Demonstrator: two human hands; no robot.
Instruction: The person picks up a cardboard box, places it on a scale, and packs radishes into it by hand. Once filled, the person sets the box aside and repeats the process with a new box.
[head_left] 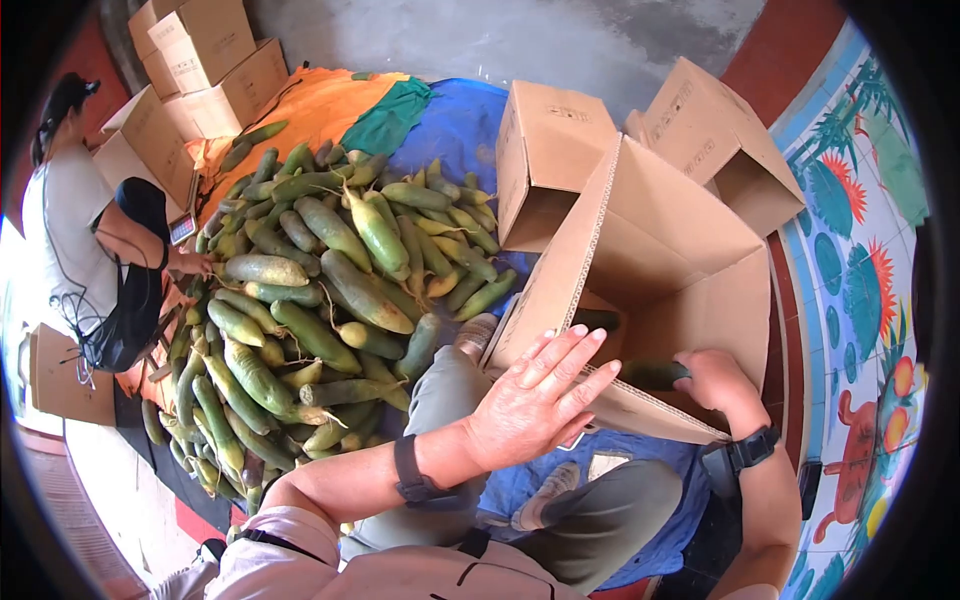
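Observation:
My left hand (540, 400) is open, fingers stretched out, over the near left edge of a tall open cardboard box (690, 225). Inside that box is my right hand (715, 382), its fingers closed on the end of a green radish (650, 375) lying low near the front wall. Another dark green radish (600, 320) shows partly behind the box's left flap. To the left of my legs spreads a large heap of green radishes (320, 340), some with pale tips and thin roots. The front wall hides part of the box's floor.
A person (85, 230) sits at the left of the heap, one hand touching it. Cardboard boxes (225, 90) are stacked at the back left. Two more boxes (560, 130) (730, 130) stand behind mine. A painted wall (860, 300) borders the right side.

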